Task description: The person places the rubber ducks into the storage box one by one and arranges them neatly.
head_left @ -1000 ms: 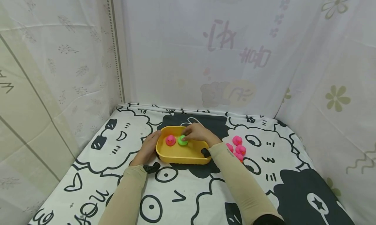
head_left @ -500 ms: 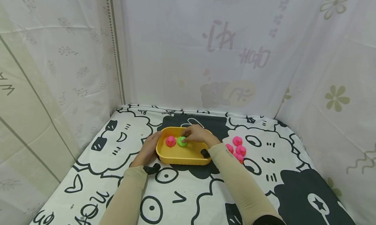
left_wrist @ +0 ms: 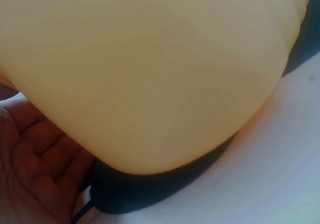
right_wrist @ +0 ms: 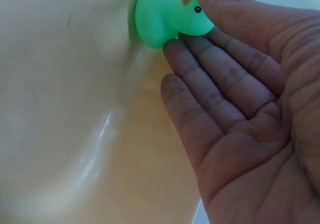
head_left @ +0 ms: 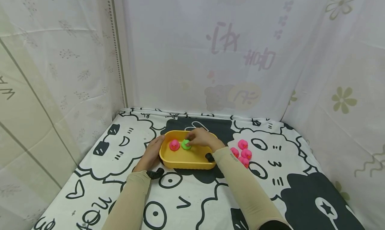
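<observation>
A yellow plastic tray (head_left: 187, 164) sits on the patterned cloth, with a pink rubber duck (head_left: 174, 145) inside toward its left end. Beside it in the tray is a green rubber duck (head_left: 185, 144). My right hand (head_left: 204, 138) reaches over the tray and pinches this green duck between thumb and fingertips. In the right wrist view the green duck (right_wrist: 162, 14) shows its eye and orange beak, close to the tray wall. My left hand (head_left: 152, 152) rests against the outside of the tray's left end; in the left wrist view its fingers lie along the tray's outer wall (left_wrist: 150, 94).
Several pink rubber ducks (head_left: 246, 153) stand grouped on the cloth to the right of the tray, next to my right forearm. The white and black cloth (head_left: 168, 203) covers the table. Pale printed curtains (head_left: 168, 56) hang behind and on both sides.
Hardly anything moves. The green duck shifts very slightly toward the pink one under my right fingers, and the view tilts a little. My left hand stays at the tray.
</observation>
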`<action>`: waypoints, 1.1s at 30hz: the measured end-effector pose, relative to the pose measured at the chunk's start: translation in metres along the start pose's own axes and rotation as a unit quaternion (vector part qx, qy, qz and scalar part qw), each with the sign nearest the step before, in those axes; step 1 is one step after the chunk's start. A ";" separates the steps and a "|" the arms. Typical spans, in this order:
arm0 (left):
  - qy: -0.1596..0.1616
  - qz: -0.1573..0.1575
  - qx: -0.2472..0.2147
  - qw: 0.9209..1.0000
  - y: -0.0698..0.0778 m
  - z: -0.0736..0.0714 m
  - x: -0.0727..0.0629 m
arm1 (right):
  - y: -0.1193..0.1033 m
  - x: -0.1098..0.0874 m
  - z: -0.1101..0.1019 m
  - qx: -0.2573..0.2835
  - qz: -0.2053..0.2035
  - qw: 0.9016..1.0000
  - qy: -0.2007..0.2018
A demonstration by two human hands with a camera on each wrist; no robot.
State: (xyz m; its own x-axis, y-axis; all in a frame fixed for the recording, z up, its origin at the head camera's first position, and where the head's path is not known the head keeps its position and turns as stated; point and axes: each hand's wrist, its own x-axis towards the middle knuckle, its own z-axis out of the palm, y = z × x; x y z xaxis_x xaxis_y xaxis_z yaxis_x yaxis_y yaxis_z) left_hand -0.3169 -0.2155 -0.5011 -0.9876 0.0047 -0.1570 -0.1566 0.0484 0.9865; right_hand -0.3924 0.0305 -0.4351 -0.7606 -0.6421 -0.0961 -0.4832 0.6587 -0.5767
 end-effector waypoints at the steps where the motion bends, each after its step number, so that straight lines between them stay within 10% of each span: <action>1: -0.001 0.003 0.004 1.000 0.000 0.000 0.000 | 0.000 0.000 0.000 -0.001 -0.001 1.000 0.000; 33: -0.002 -0.002 0.010 1.000 0.002 0.000 0.001 | -0.004 -0.013 -0.017 0.002 -0.025 1.000 -0.002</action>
State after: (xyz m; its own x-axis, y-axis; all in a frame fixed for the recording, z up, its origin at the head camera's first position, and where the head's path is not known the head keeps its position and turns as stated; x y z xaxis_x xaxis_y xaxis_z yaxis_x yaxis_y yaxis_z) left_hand -0.3186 -0.2153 -0.4995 -0.9869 0.0091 -0.1608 -0.1599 0.0679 0.9848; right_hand -0.3881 0.0430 -0.4181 -0.7343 -0.6752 -0.0698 -0.5185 0.6243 -0.5843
